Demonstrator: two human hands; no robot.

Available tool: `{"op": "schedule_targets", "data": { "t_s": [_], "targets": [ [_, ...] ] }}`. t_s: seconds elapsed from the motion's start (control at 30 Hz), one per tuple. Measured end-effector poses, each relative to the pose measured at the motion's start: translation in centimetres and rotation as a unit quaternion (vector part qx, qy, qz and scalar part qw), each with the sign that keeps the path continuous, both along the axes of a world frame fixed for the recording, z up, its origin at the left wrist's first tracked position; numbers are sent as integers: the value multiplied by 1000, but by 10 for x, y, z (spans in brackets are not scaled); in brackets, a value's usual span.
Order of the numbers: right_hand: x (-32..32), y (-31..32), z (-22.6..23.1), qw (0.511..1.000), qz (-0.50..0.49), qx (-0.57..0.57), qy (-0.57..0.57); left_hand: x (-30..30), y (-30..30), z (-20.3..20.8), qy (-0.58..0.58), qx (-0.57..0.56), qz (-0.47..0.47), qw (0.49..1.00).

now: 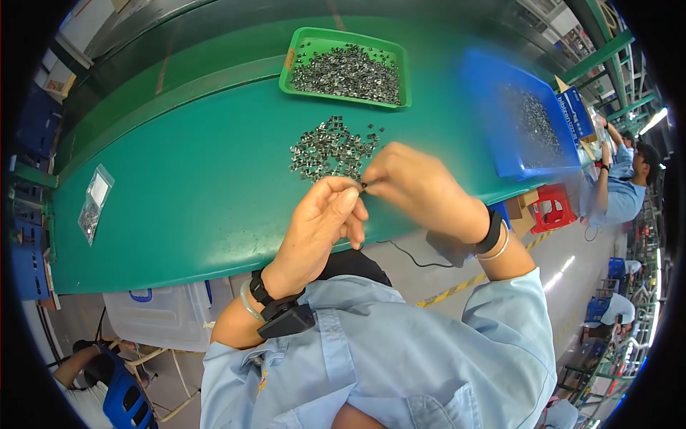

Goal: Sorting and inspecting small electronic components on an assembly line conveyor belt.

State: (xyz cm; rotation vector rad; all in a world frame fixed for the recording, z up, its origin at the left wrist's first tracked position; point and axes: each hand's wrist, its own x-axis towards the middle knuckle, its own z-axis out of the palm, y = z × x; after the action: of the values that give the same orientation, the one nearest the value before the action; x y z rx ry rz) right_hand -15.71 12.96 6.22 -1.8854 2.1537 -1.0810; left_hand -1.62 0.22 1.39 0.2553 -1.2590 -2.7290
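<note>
Here's the left hand [321,222], fingers curled, thumb and forefinger pinching a tiny dark part [363,185], and there's the right hand [418,186], fingertips closed on the same part (a touch blurred, that hand). Just beyond, a loose pile of metallic pieces [332,150] on the green table [179,200]; farther off, the green tray [343,99], heaped with similar ones!
</note>
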Motion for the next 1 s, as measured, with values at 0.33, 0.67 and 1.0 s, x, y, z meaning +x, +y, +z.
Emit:
{"op": "schedule_targets", "data": {
  "t_s": [0.33, 0.67, 1.0],
  "targets": [
    [18, -6, -4, 997, 46, -40, -39, 10, -7, -4, 17, -6, -6, 1000],
    [28, -5, -13, 994, -17, -105, 8, 14, -5, -4, 25, 30, -8, 999],
    [33, 1, -29, 990, -26, -137, -20, 17, -4, -12, 20, 69, -33, 997]
  ]
}}
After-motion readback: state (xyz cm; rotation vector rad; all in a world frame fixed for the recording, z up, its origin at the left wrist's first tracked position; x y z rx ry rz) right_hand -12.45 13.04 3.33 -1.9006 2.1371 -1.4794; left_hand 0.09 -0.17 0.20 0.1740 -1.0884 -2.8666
